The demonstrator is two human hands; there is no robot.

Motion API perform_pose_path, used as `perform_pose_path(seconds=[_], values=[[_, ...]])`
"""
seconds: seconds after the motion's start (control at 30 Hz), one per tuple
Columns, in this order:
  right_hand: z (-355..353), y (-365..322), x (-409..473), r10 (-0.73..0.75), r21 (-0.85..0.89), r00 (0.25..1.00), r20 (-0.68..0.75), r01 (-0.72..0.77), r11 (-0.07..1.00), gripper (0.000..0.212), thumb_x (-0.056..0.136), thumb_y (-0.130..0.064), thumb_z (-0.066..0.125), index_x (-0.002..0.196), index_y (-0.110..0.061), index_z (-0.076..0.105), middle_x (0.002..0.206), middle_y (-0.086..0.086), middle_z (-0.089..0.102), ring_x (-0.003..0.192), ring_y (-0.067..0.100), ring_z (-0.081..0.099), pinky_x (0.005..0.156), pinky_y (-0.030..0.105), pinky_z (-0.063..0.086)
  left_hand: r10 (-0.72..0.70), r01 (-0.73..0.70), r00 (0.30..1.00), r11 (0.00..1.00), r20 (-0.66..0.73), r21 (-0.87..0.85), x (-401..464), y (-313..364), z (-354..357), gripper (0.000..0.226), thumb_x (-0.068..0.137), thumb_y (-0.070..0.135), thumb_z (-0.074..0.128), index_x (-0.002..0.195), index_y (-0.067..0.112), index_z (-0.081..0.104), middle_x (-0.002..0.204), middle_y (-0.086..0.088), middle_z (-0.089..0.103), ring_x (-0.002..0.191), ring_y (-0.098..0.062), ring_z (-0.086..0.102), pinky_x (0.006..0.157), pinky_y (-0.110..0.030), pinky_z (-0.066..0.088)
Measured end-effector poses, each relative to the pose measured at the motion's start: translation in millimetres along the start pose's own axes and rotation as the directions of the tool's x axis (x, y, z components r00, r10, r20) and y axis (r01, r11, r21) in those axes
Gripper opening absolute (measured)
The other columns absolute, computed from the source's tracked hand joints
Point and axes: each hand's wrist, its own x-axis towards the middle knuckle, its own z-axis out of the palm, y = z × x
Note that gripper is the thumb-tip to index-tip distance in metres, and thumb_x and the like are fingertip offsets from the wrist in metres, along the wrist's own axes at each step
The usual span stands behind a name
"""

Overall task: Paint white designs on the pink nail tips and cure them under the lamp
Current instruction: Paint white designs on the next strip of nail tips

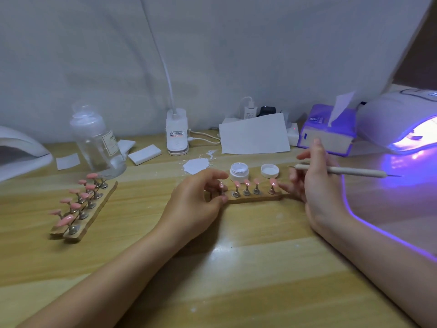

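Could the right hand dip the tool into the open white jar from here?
Probably yes: the right hand holds the tool, and the open jar sits uncovered just behind the strip of nail tips, nothing between.

Two bare forearms, sleeveless; left hand (196, 204); right hand (316, 185); ringless fingers
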Motion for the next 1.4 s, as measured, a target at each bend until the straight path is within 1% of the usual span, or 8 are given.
perform_pose_path(seconds=[0.2, 0.47, 0.6, 0.77, 1.03, 1.17, 1.3, 1.4], values=[[3, 6, 2, 0.025, -0.046, 0.995, 0.094, -0.020, 0.999, 0.053, 0.089, -0.056, 0.042, 0.049, -0.024, 0.053, 0.029, -0.002, 0.034, 0.028, 0.008, 0.041, 0.048, 0.031, 0.056, 0.056, -0.053, 0.998, 0.995, -0.038, 0.085, 0, 6, 6, 0.024, 0.072, 0.034, 0.067, 0.095, 0.030, 0.063, 0.086, 0.017, 0.058, 0.080, 0.006, 0.052, 0.093, -0.039, 0.041], [0, 10, 1, -0.007, -0.172, 0.992, 0.126, 0.029, 0.985, 0.056, 0.088, -0.058, 0.043, 0.045, -0.025, 0.054, 0.030, -0.002, 0.038, 0.032, 0.010, 0.044, 0.064, 0.043, 0.053, 0.153, -0.141, 0.983, 0.983, -0.097, 0.114, -1, 11, 10, 0.037, 0.075, 0.021, 0.073, 0.067, 0.047, 0.048, 0.080, 0.012, 0.062, 0.076, -0.007, 0.055, 0.086, -0.049, 0.042], [2, 6, -2, -0.037, -0.184, 0.994, 0.100, 0.056, 0.981, 0.042, 0.090, -0.047, 0.048, 0.057, -0.021, 0.050, 0.031, -0.009, 0.035, 0.029, 0.002, 0.037, 0.045, 0.023, 0.051, 0.217, -0.207, 0.971, 0.973, -0.102, 0.103, -2, 11, 11, 0.039, 0.075, 0.013, 0.072, 0.065, 0.044, 0.050, 0.072, 0.016, 0.061, 0.075, -0.008, 0.056, 0.084, -0.052, 0.042], [1, 2, -6, -0.101, -0.205, 0.991, 0.087, 0.117, 0.972, 0.033, 0.088, -0.037, 0.057, 0.065, -0.017, 0.043, 0.032, -0.014, 0.036, 0.031, -0.001, 0.042, 0.052, 0.029, 0.058, 0.329, -0.315, 0.934, 0.942, -0.140, 0.111, -3, 10, 11, 0.004, 0.073, 0.016, 0.065, 0.071, 0.018, 0.067, 0.086, 0.008, 0.062, 0.084, -0.017, 0.060, 0.081, -0.054, 0.043], [-7, -1, -3, -0.248, -0.301, 0.957, 0.150, 0.284, 0.910, 0.021, 0.082, -0.009, 0.066, 0.086, -0.028, 0.059, 0.072, -0.016, 0.066, 0.062, -0.008, 0.060, 0.047, 0.010, 0.045, 0.533, -0.549, 0.818, 0.836, -0.213, -0.018, -14, 14, 6, 0.006, 0.076, 0.006, 0.066, 0.071, 0.008, 0.063, 0.079, 0.006, 0.064, 0.078, -0.004, 0.060, 0.065, -0.019, 0.048], [-3, -11, -4, -0.167, -0.150, 0.983, 0.075, 0.177, 0.973, 0.041, 0.089, 0.002, 0.037, 0.090, -0.031, 0.060, 0.085, -0.013, 0.069, 0.044, 0.000, 0.049, 0.040, 0.013, 0.041, 0.376, -0.372, 0.926, 0.887, -0.040, -0.272, -19, 14, 7, 0.015, 0.074, 0.001, 0.063, 0.070, 0.015, 0.063, 0.075, 0.002, 0.063, 0.070, -0.005, 0.061, 0.052, -0.020, 0.048], [0, -27, 0, -0.068, 0.035, 0.996, 0.050, 0.066, 0.997, 0.022, 0.092, -0.020, 0.050, 0.081, -0.028, 0.067, 0.070, -0.009, 0.066, 0.036, 0.006, 0.039, 0.038, 0.014, 0.036, 0.244, -0.216, 0.969, 0.903, 0.030, -0.373, -17, 13, 5, 0.016, 0.073, 0.008, 0.067, 0.067, 0.023, 0.064, 0.072, 0.004, 0.064, 0.068, -0.012, 0.064, 0.051, -0.020, 0.043], [1, -32, 3, -0.104, 0.052, 0.989, 0.103, 0.099, 0.994, 0.014, 0.093, -0.014, 0.053, 0.095, -0.025, 0.062, 0.064, -0.008, 0.060, 0.035, 0.004, 0.036, 0.037, 0.014, 0.034, 0.200, -0.154, 0.976, 0.916, 0.090, -0.369, -15, 12, 6, 0.027, 0.075, -0.002, 0.070, 0.066, 0.023, 0.064, 0.070, 0.005, 0.065, 0.067, -0.011, 0.066, 0.054, -0.022, 0.045]])
